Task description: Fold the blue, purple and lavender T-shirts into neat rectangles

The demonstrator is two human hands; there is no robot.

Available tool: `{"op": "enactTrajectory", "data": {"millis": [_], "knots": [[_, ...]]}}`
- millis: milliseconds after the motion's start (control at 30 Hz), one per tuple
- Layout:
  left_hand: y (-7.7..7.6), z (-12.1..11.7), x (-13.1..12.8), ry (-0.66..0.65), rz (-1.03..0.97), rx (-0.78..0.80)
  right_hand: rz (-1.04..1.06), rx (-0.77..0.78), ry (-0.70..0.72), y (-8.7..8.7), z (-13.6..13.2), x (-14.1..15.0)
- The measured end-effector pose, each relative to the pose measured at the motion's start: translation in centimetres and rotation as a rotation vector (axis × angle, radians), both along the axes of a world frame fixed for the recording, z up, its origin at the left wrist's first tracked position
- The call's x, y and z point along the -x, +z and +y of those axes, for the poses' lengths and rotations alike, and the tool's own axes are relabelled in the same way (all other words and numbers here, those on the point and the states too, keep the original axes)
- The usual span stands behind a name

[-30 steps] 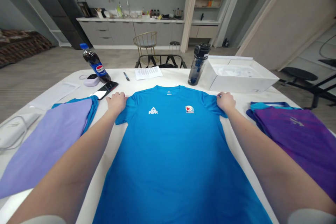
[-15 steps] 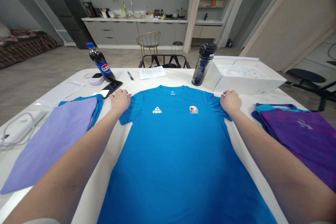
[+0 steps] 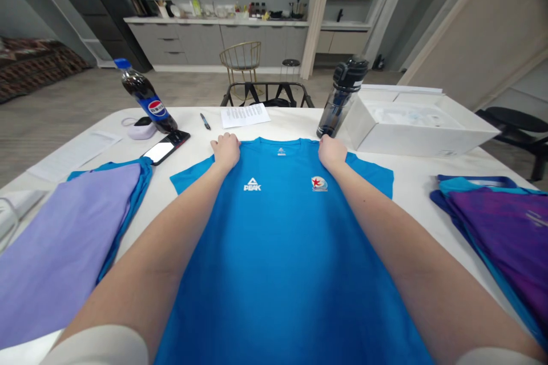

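A bright blue T-shirt point(image 3: 278, 251) with a white PEAK logo lies flat, front up, on the white table point(image 3: 411, 182), collar at the far side. My left hand point(image 3: 225, 150) sits on the shirt's top edge just left of the collar, fingers curled onto the fabric. Just right of the collar my right hand point(image 3: 331, 151) rests the same way, closed on the shoulder seam. Both sleeves lie spread out flat to the sides.
A folded lilac shirt point(image 3: 64, 239) lies at the left, a purple one point(image 3: 505, 222) at the right. Behind the collar are a cola bottle point(image 3: 145, 100), a phone point(image 3: 165, 148), a pen point(image 3: 205, 121), a printed sheet point(image 3: 245, 115), a dark water bottle point(image 3: 340, 100) and an open white box point(image 3: 419, 125).
Both hands have moved inward from the sleeve ends to the shoulders beside the collar. The sleeves now lie flat and uncovered.
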State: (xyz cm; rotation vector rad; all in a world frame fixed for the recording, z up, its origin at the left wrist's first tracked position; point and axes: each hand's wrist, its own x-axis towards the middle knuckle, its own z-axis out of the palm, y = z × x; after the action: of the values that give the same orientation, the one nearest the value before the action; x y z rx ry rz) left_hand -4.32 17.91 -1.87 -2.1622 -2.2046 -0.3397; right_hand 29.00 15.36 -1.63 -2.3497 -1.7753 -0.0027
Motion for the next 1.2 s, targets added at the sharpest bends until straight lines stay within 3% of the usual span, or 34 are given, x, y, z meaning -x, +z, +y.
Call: {"op": "enactTrajectory", "data": {"millis": [133, 233, 367, 500, 667, 733, 800, 967, 1067, 1200], "knots": [[0.8, -1.2, -1.0, 0.042, -0.028, -0.132, 0.040, -0.104, 0.028, 0.3, -0.4, 1.3], [0.6, -4.4, -2.7, -0.086, -0.020, -0.162, 0.061, -0.174, 0.116, 0.6, -3.1, 2.0], [-0.8, -8.7, -4.3, -0.209, -0.037, 0.051, 0.120, -0.039, 0.080, 0.3, -8.6, 0.7], [-1.5, -10.3, -4.3, -0.196, -0.047, 0.234, 0.084, 0.143, -0.003, -0.6, -13.6, -2.5], [-0.4, -12.7, -4.9, -0.262, -0.014, 0.160, -0.017, 0.136, -0.045, -0.5, -18.1, -5.2], [0.0, -15.1, -5.6, -0.339, -0.004, 0.163, -0.074, 0.058, -0.007, -0.1, -19.7, -4.7], [0.0, -18.2, -6.3, -0.405, -0.009, 0.197, -0.110, 0.020, 0.123, 0.2, -21.6, -3.2], [-0.5, -26.2, -7.4, -0.496, -0.009, 0.180, -0.020, 0.152, 0.414, -0.1, -27.9, 2.1], [-0.4, -30.6, -7.3, -0.546, 0.004, 0.148, -0.021, 0.127, 0.447, -0.5, -32.1, 3.6], [0.1, -35.5, -6.7, -0.629, -0.003, 0.135, -0.039, 0.101, 0.371, -0.8, -37.3, 3.3]]}}
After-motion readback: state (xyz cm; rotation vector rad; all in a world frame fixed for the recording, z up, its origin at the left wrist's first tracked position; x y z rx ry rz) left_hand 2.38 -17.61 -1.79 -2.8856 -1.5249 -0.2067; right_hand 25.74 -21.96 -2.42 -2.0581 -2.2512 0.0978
